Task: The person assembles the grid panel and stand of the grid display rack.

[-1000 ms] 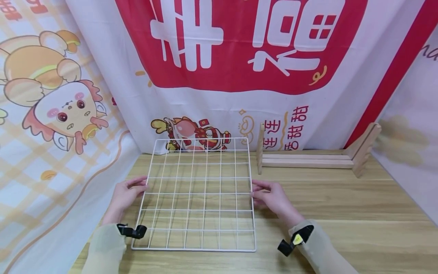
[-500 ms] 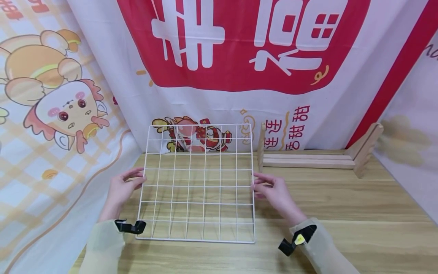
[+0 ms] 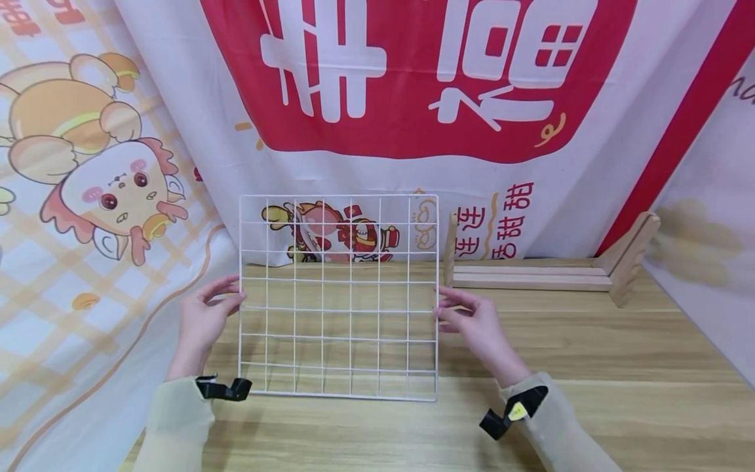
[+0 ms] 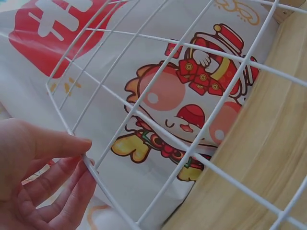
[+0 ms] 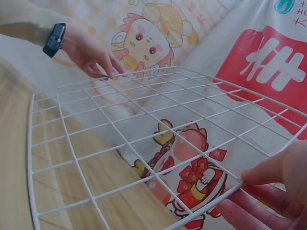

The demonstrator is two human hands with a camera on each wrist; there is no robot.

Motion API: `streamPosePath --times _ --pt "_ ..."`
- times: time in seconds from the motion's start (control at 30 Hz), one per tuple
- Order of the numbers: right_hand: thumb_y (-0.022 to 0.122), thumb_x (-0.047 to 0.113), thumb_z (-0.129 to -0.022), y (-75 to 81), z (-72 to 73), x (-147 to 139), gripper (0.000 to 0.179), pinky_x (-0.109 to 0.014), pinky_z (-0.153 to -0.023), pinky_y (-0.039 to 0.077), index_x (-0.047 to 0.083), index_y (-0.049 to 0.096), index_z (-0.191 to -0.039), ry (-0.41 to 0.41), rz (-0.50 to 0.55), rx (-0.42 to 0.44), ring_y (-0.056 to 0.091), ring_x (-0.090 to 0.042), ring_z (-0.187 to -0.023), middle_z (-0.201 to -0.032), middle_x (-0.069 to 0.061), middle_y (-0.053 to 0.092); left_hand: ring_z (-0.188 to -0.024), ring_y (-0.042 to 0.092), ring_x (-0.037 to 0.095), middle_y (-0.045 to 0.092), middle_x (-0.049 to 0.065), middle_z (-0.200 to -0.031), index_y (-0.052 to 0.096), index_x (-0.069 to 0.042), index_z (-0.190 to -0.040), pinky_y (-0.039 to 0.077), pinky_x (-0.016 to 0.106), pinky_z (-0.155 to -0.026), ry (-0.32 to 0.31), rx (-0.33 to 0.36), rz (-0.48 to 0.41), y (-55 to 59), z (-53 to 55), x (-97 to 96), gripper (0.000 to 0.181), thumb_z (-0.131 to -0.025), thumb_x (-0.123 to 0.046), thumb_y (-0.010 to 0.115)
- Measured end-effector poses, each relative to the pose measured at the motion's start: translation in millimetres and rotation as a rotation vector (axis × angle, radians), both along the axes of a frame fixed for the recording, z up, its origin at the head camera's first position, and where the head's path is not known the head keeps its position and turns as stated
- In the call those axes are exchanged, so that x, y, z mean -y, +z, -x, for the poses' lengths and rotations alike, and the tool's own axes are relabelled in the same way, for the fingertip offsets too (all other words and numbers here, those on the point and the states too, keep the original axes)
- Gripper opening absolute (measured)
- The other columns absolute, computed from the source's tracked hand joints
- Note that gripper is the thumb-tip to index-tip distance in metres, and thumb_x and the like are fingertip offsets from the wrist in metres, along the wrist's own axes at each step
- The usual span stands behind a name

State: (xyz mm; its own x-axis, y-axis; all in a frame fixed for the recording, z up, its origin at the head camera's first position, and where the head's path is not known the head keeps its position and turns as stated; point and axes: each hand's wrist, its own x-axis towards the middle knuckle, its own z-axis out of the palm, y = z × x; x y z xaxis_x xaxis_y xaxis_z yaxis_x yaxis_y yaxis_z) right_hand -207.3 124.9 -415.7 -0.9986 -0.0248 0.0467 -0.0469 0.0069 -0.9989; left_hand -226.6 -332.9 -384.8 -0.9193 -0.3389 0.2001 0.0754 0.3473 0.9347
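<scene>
Between both hands stands a white wire grid panel, its top edge in front of the printed cloth and its lower edge toward the person. My left hand pinches the left side rod between thumb and fingers, as the left wrist view shows with the thumb on the rod. On the opposite side rod, my right hand pinches at about the same height; in the right wrist view its thumb lies over the rod with fingers beneath. The panel is tilted up, square to the head view.
A wooden rack with two upright side pieces stands at the back right on the wood-grain table. Printed cloth hangs behind the table, with another patterned cloth along the left side.
The grid panel has tilted further upright, its top edge rising and its lower edge moving away from the person. Both hands keep their pinch and have risen slightly, the left also shifting left.
</scene>
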Motion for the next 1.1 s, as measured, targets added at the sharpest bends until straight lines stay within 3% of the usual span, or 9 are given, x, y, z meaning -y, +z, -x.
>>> streamPosePath --times 0.2,0.33,0.6,0.87,1.1 --pt "0.071 -0.003 -0.093 7.4 -0.4 1.4 0.04 -0.038 -0.08 0.062 -0.002 0.064 -0.132 -0.014 0.011 -0.04 0.071 -0.027 -0.093 -0.111 -0.021 0.064 -0.075 0.068 0.005 0.071 -0.002 -0.091 0.071 -0.001 -0.124 0.059 0.016 -0.069 0.049 -0.113 -0.068 8.8 -3.6 -4.7 0.037 -0.088 0.005 0.077" --pt "0.072 -0.004 -0.093 12.1 -1.9 3.6 0.038 -0.037 -0.081 0.062 -0.004 0.064 -0.13 -0.019 0.033 -0.08 0.071 -0.024 -0.092 -0.11 -0.022 0.064 -0.077 0.069 0.007 0.072 0.001 -0.093 0.073 -0.003 -0.122 0.058 0.016 -0.069 0.091 -0.149 -0.098 14.2 -6.7 -7.4 0.036 -0.087 0.005 0.078" --pt "0.075 -0.004 -0.09 18.4 -8.0 6.1 0.035 -0.037 -0.081 0.062 -0.004 0.069 -0.124 -0.021 0.035 -0.176 0.072 -0.02 -0.089 -0.105 -0.021 0.068 -0.084 0.07 0.011 0.074 0.002 -0.093 0.073 -0.001 -0.119 0.059 0.019 -0.072 0.124 -0.209 -0.271 23.4 -13.3 -12.2 0.036 -0.085 0.01 0.077" --pt "0.078 -0.004 -0.088 16.1 -9.6 9.9 0.027 -0.033 -0.078 0.062 -0.006 0.073 -0.114 -0.005 0.009 -0.313 0.072 -0.016 -0.085 -0.104 -0.021 0.073 -0.088 0.072 0.016 0.074 0.009 -0.097 0.072 0.0 -0.116 0.06 0.025 -0.075 0.116 -0.244 -0.413 18.5 -14.7 -9.0 0.036 -0.083 0.013 0.078" --pt "0.077 -0.003 -0.089 14.6 -10.7 9.8 0.024 -0.032 -0.077 0.062 -0.004 0.074 -0.113 -0.003 -0.007 -0.34 0.072 -0.016 -0.086 -0.106 -0.019 0.073 -0.087 0.073 0.014 0.075 0.009 -0.1 0.072 0.001 -0.118 0.06 0.025 -0.075 0.112 -0.26 -0.389 15.2 -16.4 -7.1 0.038 -0.082 0.011 0.08"
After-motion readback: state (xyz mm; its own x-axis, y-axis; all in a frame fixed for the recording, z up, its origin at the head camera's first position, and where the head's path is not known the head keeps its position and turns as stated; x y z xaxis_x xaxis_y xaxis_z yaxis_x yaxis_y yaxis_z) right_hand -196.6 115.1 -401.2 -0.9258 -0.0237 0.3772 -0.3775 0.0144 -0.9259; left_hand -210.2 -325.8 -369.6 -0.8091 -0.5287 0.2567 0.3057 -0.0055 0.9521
